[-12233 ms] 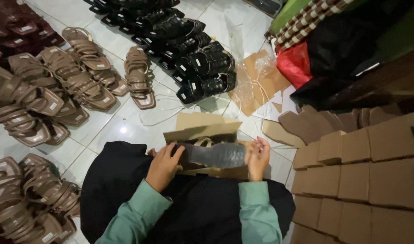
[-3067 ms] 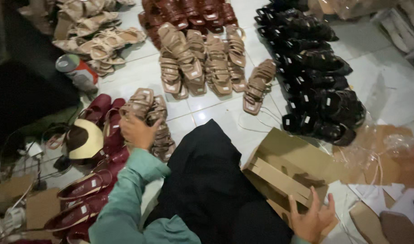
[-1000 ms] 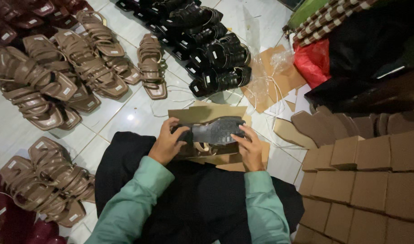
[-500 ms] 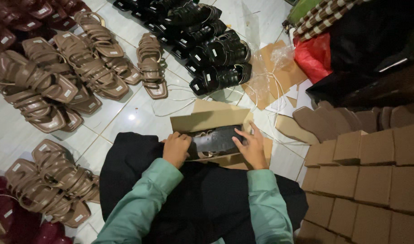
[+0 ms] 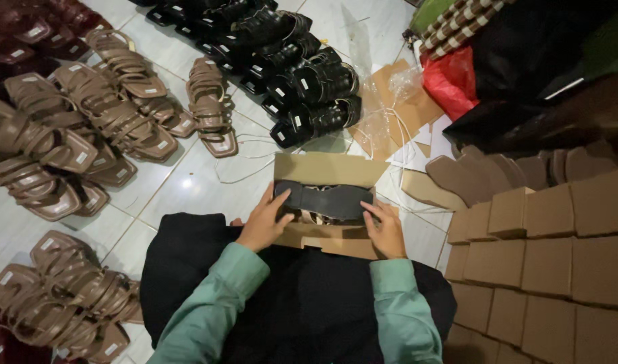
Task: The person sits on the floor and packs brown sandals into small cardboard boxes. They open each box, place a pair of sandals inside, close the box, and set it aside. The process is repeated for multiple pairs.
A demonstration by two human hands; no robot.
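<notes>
My left hand grips the toe end of a dark-soled strappy sandal, fingers curled over its edge and thumb underneath, while my right hand holds the opposite end with fingers bent around the sole. The sandal lies sole-up, resting across the opening of the open brown cardboard shoebox that sits on my lap against the black cloth. Pale straps show beneath the sole, which suggests a 2nd sandal is already inside, though I cannot confirm this. Status, as I judge it: the pair is nearly seated in the box; the sandal is not yet pressed fully below the rim, and the box flap stands open behind it. Remaining for this box: push the sandal flat and close the flap. Remaining stock is large: rows of brown strappy sandals lie on the white tiled floor to my left, a row of black strappy sandals lies ahead, and more brown pairs sit near my left knee. A stack of closed brown cardboard boxes stands at my right
</notes>
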